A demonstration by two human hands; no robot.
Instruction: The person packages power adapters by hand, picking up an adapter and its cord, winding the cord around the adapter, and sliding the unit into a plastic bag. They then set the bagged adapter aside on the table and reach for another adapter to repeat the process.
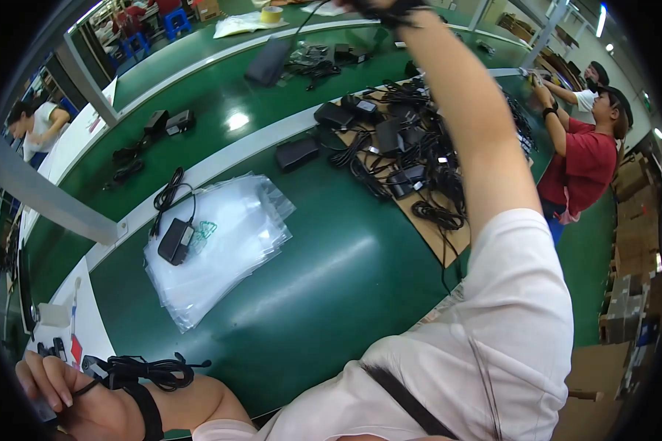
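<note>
"Which step is being carried out?"

"Apparently, an adapter (268, 62) is being handled by its cord (307, 22), which is being led up to the right hand (379, 6). Above the far belt (213, 95) the adapter is being blurred; whether the belt is being touched cannot be told."

"And the fingers?"

"On the right they are being cut off by the upper edge; their state cannot be told. On the left hand (59, 389) they are being held curled; whether anything is being pinched cannot be told. A coiled cable (165, 373) is being seen beside that wrist."

"What is being called for next?"

"A steady hold on the cord, it seems."

"What is standing in the way?"

"The rail (254, 142) and the tangled pile (412, 140) are being reached across. Nearer, clear bags (228, 272) are being topped by a second adapter (175, 241)."
</note>
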